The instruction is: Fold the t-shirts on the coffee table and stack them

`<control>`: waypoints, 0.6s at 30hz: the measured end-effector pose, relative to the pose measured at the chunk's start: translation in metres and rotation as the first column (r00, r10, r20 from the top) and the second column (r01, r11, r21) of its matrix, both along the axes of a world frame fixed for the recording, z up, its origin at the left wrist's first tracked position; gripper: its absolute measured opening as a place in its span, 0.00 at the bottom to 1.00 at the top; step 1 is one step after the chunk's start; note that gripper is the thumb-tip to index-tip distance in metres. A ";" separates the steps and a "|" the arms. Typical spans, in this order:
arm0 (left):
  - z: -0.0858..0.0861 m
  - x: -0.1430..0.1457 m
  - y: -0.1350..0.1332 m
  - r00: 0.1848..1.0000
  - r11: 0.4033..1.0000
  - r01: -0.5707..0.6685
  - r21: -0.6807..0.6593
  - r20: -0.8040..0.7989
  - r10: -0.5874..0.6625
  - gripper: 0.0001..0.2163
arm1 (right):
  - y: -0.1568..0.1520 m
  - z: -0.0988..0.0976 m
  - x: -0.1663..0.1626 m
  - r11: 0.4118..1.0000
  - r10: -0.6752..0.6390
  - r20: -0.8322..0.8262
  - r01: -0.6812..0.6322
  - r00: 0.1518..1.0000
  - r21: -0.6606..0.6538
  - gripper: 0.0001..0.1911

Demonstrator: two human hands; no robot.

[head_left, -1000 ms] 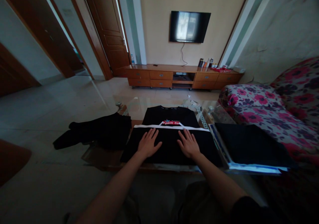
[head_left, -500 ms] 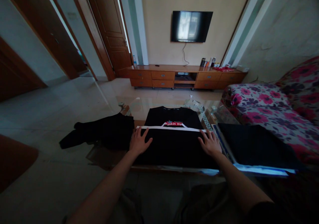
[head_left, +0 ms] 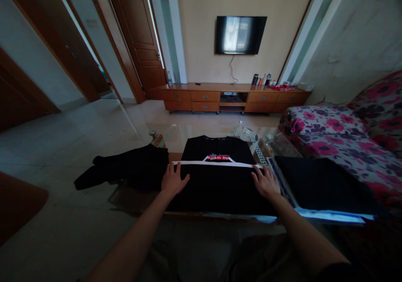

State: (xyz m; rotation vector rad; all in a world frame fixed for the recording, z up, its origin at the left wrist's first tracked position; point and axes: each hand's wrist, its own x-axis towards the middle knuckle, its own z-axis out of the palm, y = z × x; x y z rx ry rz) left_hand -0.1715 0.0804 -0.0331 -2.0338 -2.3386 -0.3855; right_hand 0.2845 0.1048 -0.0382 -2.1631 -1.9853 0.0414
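A black T-shirt (head_left: 220,190) lies on the glass coffee table, its neckline at the far side and a red-and-white print across the chest. A straight white strip (head_left: 216,163) runs across it just below the print; whether it is a hem or a separate piece, I cannot tell. My left hand (head_left: 174,180) rests flat on the cloth at the strip's left end, fingers spread. At the right end my right hand (head_left: 266,181) lies the same way, fingers apart. Neither hand grips anything.
More black clothing (head_left: 132,167) lies to the left, partly past the table (head_left: 171,133). Dark folded cloth (head_left: 323,181) sits on a light-edged stack at the right. Beyond are a floral sofa (head_left: 329,121), a wooden TV cabinet (head_left: 205,96) and a wall-mounted television (head_left: 240,35).
Both hands stay at the strip's ends, the left one shifted very slightly. The view has tilted a little, so the scene sits marginally lower.
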 end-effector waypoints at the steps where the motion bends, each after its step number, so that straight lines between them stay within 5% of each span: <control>1: 0.001 0.000 0.003 1.000 1.000 -0.004 0.002 -0.003 0.004 0.38 | 0.003 0.003 -0.003 1.000 -0.024 -0.007 0.024 1.000 -0.002 0.33; 10: 0.004 0.001 0.053 0.998 0.998 -0.051 0.022 0.029 0.050 0.31 | 0.053 0.012 -0.032 0.987 -0.109 -0.157 0.126 0.982 0.102 0.31; 18: 0.005 0.014 0.120 0.984 0.989 -0.140 0.039 0.116 0.134 0.26 | 0.127 0.019 -0.023 0.995 -0.073 -0.398 0.094 0.915 0.034 0.31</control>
